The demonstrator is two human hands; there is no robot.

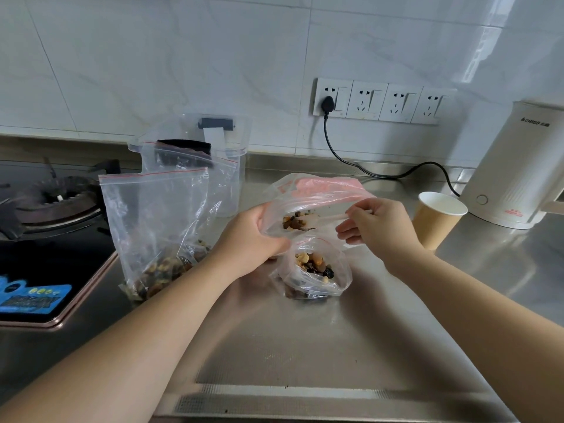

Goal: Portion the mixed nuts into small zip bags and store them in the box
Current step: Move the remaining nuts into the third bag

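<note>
On the brushed stainless-steel worktop [305, 346], nearest the camera, a small clear zip bag [314, 270] sits upright with its mouth open, holding a portion of mixed nuts [314, 264]. Just above it, the left hand [253, 239] grips the left side of a larger clear plastic bag with a pink-printed top [314, 193], its fingers curled round the film, so that the bag's opening faces the camera and the brown and dark nuts inside show. The right hand [375, 224] pinches the handle of a white plastic spoon [323, 219] whose bowl reaches into that bag. To the left, two tall clear zip bags with red seal lines [158, 227] stand leaning, each with nuts at the bottom. Behind them stands a clear plastic storage box with a grey latch [229, 148]. Right of the hands is a brown paper cup [436, 221], then a cream electric kettle [512, 166] with its black cord running to the wall sockets [384, 102]. A black gas hob [55, 215] lies at far left.
</note>
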